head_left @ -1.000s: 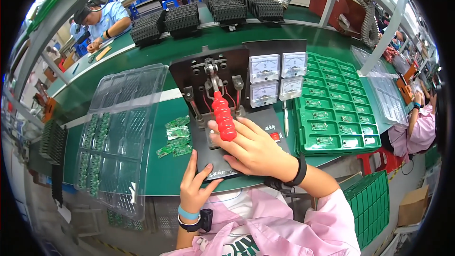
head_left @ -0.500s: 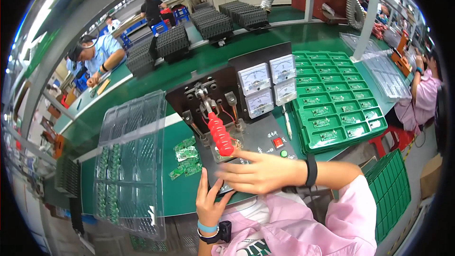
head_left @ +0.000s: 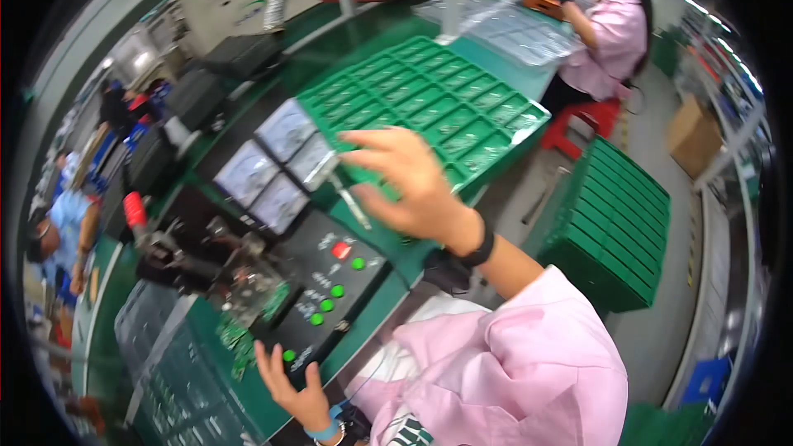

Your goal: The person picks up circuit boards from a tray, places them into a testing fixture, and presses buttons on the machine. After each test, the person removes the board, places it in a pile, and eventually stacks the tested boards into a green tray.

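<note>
My right hand [head_left: 409, 186] hovers open with fingers spread over the near edge of a green compartment tray [head_left: 446, 87], just right of the three white dial meters [head_left: 273, 161]. It holds nothing; a thin metal rod [head_left: 351, 201] lies below its fingers. My left hand [head_left: 291, 384] rests with fingers apart on the front edge of the black test fixture [head_left: 330, 281], beside a green button [head_left: 287, 355]. The fixture's red-handled lever [head_left: 134, 211] stands apart at the left. Small green circuit boards [head_left: 241, 339] lie next to the fixture.
A clear plastic tray [head_left: 165, 372] lies at the lower left. A stack of green trays [head_left: 624, 223] stands on the floor to the right. A person in pink [head_left: 607, 33] works at the far right, another in blue [head_left: 62, 231] at the left.
My right hand has let go of the red lever handle and moved right toward the green tray. The view has swung to the right. My left hand stays at the fixture's front edge.
</note>
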`<control>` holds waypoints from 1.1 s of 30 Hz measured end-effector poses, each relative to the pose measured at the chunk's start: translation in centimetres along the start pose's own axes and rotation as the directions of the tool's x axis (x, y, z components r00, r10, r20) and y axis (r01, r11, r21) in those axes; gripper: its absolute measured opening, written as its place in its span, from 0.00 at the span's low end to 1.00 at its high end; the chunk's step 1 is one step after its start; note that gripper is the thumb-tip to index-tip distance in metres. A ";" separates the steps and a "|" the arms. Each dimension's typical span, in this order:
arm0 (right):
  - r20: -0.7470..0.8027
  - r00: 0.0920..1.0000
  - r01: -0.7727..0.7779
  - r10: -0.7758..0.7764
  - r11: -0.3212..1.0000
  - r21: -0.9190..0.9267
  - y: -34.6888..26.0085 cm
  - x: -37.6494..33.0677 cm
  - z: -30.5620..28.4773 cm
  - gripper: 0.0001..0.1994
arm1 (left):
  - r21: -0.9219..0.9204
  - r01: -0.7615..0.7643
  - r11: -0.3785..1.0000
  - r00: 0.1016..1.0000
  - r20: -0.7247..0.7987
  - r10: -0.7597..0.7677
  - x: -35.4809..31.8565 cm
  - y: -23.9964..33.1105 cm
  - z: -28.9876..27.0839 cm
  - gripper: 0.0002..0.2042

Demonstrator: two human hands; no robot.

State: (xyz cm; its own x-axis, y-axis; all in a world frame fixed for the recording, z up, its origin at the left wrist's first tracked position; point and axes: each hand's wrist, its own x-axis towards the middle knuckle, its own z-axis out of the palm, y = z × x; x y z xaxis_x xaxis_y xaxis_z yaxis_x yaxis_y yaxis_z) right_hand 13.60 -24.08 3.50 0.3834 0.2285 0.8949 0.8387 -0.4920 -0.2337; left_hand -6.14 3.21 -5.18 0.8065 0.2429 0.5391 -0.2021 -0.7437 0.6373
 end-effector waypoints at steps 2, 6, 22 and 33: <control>-0.164 0.932 -0.355 0.323 0.903 -0.241 3.5 -8.1 -6.2 0.16 | 0.142 -0.006 0.990 1.000 -0.018 0.009 0.1 0.4 0.2 0.23; -0.385 0.638 -0.648 0.667 0.195 -0.736 6.3 -27.2 -19.1 0.11 | 0.119 0.020 0.993 0.983 0.179 -0.041 0.3 1.3 -0.3 0.27; -0.476 0.613 -0.762 0.631 0.314 -0.566 5.0 -33.9 -21.5 0.10 | 0.151 0.018 0.988 0.976 0.212 -0.051 0.3 0.8 -1.1 0.26; -0.623 0.574 -0.818 0.531 0.393 -0.420 3.0 -20.6 -31.5 0.11 | 0.150 0.023 0.988 0.988 0.146 -0.045 0.1 1.7 -0.5 0.24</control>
State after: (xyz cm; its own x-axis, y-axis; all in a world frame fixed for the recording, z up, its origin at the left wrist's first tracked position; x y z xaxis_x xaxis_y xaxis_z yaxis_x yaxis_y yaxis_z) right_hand -3.95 -56.70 -3.64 0.4246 -0.6534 0.6267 -0.1468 -0.7327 -0.6645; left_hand -6.65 2.27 -3.76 0.8874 0.1825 0.4233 -0.0980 -0.8226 0.5601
